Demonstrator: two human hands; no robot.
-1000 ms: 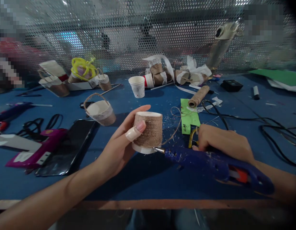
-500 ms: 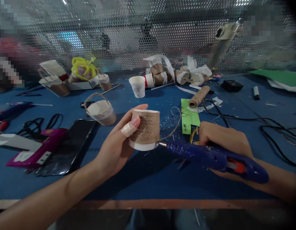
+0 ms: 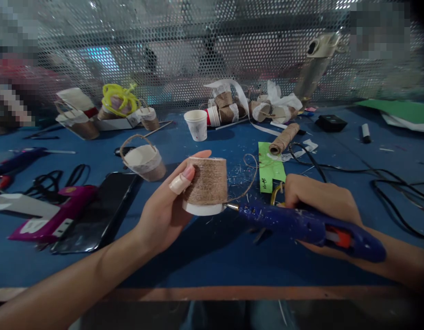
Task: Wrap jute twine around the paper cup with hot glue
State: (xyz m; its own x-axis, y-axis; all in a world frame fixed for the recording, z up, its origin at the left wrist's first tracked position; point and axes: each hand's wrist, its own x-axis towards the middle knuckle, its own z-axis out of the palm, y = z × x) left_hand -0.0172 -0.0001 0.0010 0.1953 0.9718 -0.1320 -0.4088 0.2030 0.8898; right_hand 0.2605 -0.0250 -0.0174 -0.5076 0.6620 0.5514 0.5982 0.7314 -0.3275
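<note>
My left hand (image 3: pixel 167 206) is closed around a paper cup (image 3: pixel 208 182) wrapped in brown twine, with a white band bare at its lower end. A bandage covers the left thumb. Gripped in my right hand (image 3: pixel 318 201) is a blue hot glue gun (image 3: pixel 284 222), its metal nozzle at the cup's lower right edge, where the twine meets the white band. Yellow-handled scissors (image 3: pixel 277 193) show partly beside the right fingers; whether they are held too I cannot tell. Loose twine (image 3: pixel 251 183) curves from the cup toward a twine roll (image 3: pixel 284 139).
A small twine-handled basket (image 3: pixel 143 160), a black phone (image 3: pixel 98 211) and a purple-and-white tool (image 3: pixel 67 213) lie to the left. White cups (image 3: pixel 197 126) and several wrapped cups stand farther back. Black cables (image 3: pixel 349 167) cross the right side; a perforated metal screen (image 3: pixel 184 55) closes the back.
The wrapped cup and my left hand have shifted very slightly left. The glue gun stays nearly in place, its nozzle still at the cup's lower edge.
</note>
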